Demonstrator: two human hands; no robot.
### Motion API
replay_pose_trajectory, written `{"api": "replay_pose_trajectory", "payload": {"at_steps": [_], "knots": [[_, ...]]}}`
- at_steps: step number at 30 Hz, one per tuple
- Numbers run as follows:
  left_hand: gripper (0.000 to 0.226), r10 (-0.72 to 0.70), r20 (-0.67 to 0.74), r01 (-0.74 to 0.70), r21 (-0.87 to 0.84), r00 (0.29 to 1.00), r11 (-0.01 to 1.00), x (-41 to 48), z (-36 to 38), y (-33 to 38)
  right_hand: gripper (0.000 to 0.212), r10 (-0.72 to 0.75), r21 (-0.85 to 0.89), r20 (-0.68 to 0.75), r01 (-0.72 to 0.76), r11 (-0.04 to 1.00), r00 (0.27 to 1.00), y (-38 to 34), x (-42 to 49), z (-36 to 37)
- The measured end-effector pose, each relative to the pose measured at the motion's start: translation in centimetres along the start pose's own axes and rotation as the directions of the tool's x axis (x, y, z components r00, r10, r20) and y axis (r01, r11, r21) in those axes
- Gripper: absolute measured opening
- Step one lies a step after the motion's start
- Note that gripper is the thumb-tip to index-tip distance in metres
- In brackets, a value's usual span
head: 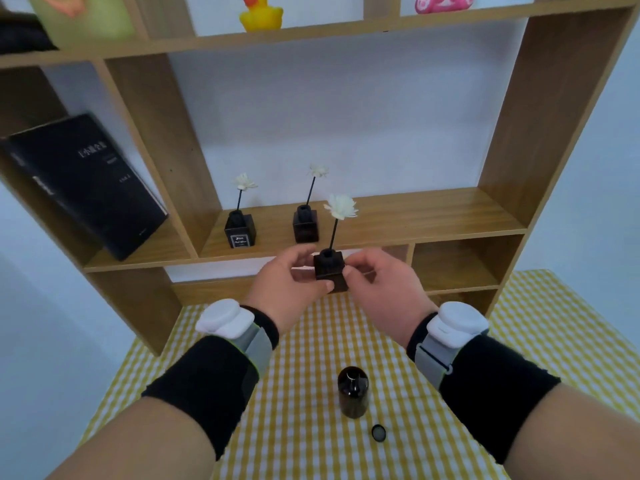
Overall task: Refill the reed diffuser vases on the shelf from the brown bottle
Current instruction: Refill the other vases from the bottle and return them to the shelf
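Head view: an uncapped brown bottle [353, 393] stands on the gingham-covered bench [519, 341], its small cap [378, 433] lying just beside it. Above the bench's far end, the left hand [287, 289] and right hand [384, 289] share one dark square vase [330, 268], each grip clamped on a side of it, with the white flower reed [341, 206] upright in its neck. Behind, the left shelf vase [240, 230] and centre shelf vase [305, 226] stand on the shelf [415, 216]. The step in hand appears to be carrying a vase between shelf and bench; which way cannot be told. If it is unfilled, the next move calls for setting it down level, freeing a hand for the bottle, and pouring slowly into a narrow neck.
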State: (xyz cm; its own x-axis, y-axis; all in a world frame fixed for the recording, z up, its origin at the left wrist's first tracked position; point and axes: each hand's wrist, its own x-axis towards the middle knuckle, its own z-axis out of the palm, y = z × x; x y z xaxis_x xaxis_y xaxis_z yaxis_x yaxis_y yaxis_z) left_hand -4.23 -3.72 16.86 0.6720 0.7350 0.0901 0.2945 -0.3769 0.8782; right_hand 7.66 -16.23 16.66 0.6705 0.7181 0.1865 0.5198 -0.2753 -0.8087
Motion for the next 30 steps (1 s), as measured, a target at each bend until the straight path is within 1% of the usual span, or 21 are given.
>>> {"api": "replay_pose_trajectory", "payload": {"at_steps": [5,10,14,16,18,22,25,28,30], "knots": [[0.059,-0.044,0.013,0.044,0.0,0.999,0.999,-3.1,-1.8,-4.2,0.018,0.04,-0.009,0.103,-0.04,0.999,0.994,0.5,-2.0,4.2],[0.065,-0.126,-0.009,0.125,-0.005,0.992,0.992,-5.6,-3.1,-10.0,0.017,0.082,-0.043,0.229,-0.074,0.996,0.97,2.0,-3.6,9.4],[0.069,-0.216,-0.006,0.216,-0.011,0.976,0.976,-7.5,-3.3,-14.9,0.017,0.144,-0.07,0.35,-0.128,0.989,0.926,3.9,-5.1,13.5],[0.066,-0.243,-0.005,0.243,0.002,0.97,0.97,-8.4,-2.9,-17.0,0.017,0.164,-0.09,0.371,-0.14,0.986,0.914,4.7,-5.9,14.9],[0.065,-0.27,0.011,0.27,0.02,0.963,0.963,-9.6,-2.5,-19.0,0.019,0.198,-0.073,0.374,-0.184,0.98,0.906,5.6,-6.6,16.3],[0.067,-0.309,0.043,0.305,0.074,0.95,0.949,-11.3,-1.4,-22.9,0.025,0.26,-0.065,0.397,-0.256,0.964,0.88,7.8,-8.2,19.2],[0.07,-0.314,0.064,0.306,0.114,0.947,0.945,-12.3,-0.9,-24.5,0.021,0.283,-0.06,0.402,-0.283,0.957,0.871,8.5,-9.1,20.4],[0.072,-0.334,0.082,0.321,0.138,0.939,0.937,-13.1,-0.5,-25.4,0.016,0.296,-0.101,0.401,-0.279,0.955,0.867,8.9,-9.8,21.1],[0.073,-0.341,0.101,0.323,0.165,0.935,0.932,-13.6,-0.1,-25.9,0.025,0.29,-0.117,0.401,-0.265,0.957,0.869,9.1,-10.0,21.4]]}}
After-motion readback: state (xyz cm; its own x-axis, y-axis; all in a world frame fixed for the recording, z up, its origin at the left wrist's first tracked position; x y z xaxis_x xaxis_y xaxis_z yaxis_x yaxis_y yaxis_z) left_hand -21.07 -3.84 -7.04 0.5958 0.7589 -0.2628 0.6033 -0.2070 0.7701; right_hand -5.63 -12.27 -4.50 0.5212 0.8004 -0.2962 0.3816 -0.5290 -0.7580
